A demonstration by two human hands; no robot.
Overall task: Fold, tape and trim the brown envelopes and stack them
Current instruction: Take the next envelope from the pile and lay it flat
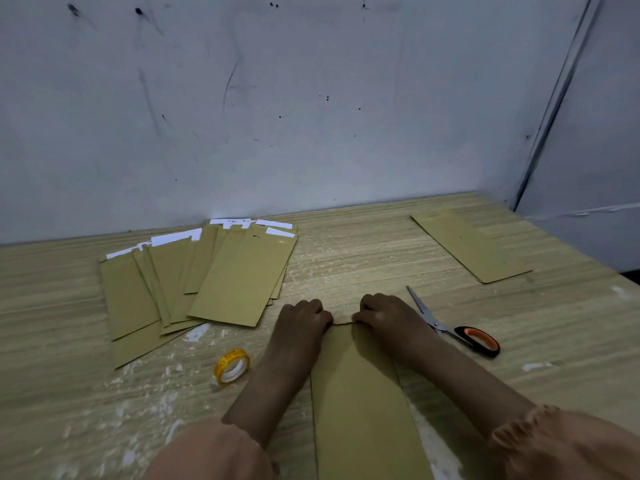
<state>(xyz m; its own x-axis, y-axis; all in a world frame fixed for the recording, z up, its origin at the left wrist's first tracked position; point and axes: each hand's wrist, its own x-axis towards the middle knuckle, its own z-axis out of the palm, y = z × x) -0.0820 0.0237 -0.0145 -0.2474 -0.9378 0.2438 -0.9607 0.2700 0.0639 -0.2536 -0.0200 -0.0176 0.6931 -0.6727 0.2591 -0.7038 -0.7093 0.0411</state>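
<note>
a plain makeshift workroom: a scuffed, stained grey wall (277, 98) behind a worn wood-grain table (363, 247) flecked with white residue.

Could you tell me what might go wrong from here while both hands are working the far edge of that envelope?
1. The left hand and right hand hold only the far edge of the envelope, so the fold may come out crooked.
2. The scissors lie right beside the right hand, blades near the knuckles; a sideways move could catch them.
3. The pile of envelopes is fanned loosely and could be nudged further apart.
</note>
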